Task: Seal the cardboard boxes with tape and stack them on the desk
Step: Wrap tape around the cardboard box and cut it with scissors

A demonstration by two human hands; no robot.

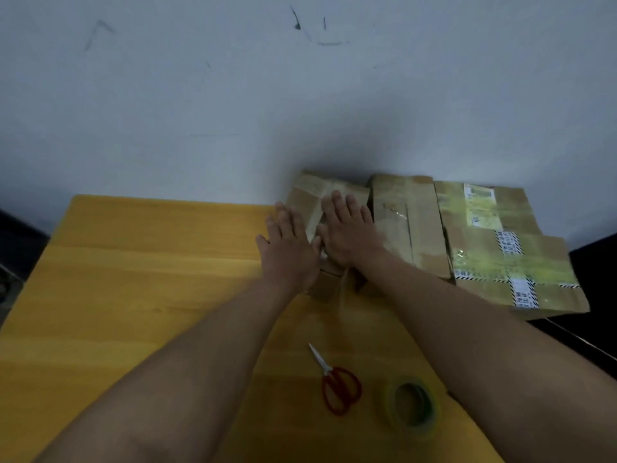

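Three cardboard boxes stand side by side at the back right of the yellow desk. My left hand and my right hand lie flat with straight fingers on top of the leftmost box, pressing its taped top. The middle box has clear tape along its seam. The right box is the largest, with yellowish tape and printed labels. A roll of clear tape lies on the desk near me, partly under my right forearm.
Red-handled scissors lie closed on the desk left of the tape roll. A grey-white wall rises right behind the desk and boxes. Dark floor shows past the desk's left and right edges.
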